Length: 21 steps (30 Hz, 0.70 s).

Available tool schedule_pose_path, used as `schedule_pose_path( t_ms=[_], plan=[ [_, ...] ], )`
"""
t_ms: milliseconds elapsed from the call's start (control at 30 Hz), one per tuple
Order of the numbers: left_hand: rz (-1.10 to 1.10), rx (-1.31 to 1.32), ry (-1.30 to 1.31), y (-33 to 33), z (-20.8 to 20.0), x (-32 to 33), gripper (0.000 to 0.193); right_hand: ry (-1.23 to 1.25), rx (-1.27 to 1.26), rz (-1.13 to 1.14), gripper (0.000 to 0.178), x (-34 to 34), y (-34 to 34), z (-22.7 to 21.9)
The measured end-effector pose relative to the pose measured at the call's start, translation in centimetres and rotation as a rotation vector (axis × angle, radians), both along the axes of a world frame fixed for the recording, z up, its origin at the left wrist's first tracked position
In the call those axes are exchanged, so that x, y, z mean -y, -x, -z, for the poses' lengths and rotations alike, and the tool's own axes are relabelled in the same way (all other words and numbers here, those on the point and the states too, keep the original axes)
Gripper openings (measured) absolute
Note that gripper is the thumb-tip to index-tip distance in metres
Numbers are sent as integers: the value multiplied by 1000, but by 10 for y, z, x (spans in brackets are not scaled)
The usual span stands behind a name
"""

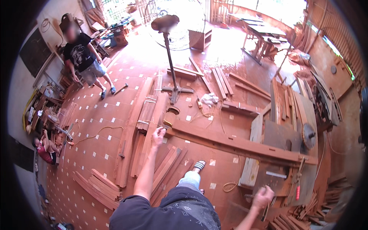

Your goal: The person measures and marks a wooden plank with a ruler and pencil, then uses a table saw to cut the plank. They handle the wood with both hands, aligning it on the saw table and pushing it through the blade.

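Observation:
A long reddish wooden beam [234, 142] stretches from in front of me to a saw table [281, 134] on my right. My left hand [158, 136] is raised beside the beam's left end, its fingers curled; whether it holds anything is too small to tell. Low at the near edge of the saw table is my right hand [263, 196], closed, with its contents hidden. A dark metal piece [265, 212] shows just below it. Across the beam's right end lies a clamp [301, 168], and a red handle [298, 193] hangs below. The round saw blade [308, 136] stands beyond the beam.
Stacked planks [165, 168] lie by my feet, with more boards [101, 188] to the left. A pedestal fan [168, 57] stands ahead. A yellow cord [97, 134] crosses the tiled floor. One person [82, 57] stands far left; another [48, 147] sits lower left. Offcuts [293, 222] pile at lower right.

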<state>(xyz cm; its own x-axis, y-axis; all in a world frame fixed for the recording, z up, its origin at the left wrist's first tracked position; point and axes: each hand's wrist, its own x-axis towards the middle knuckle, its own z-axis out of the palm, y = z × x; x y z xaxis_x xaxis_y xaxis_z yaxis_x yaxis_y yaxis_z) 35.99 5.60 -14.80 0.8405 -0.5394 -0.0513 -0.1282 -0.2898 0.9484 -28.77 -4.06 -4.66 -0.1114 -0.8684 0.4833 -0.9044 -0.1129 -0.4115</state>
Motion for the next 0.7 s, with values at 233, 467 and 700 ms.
schedule_pose_path(
  t_ms=[233, 467, 700],
  plan=[
    [311, 33, -191, -7, -40, 74, 68, 388, -356, 530, 50, 76, 250, -65],
    [427, -48, -443, -5, -68, 104, 69, -584, 1372, 233, 39, 77, 291, -49],
    [372, -46, -364, -16, -14, 82, 63, -797, 1096, 579, 72, 115, 276, -47]
  ],
)
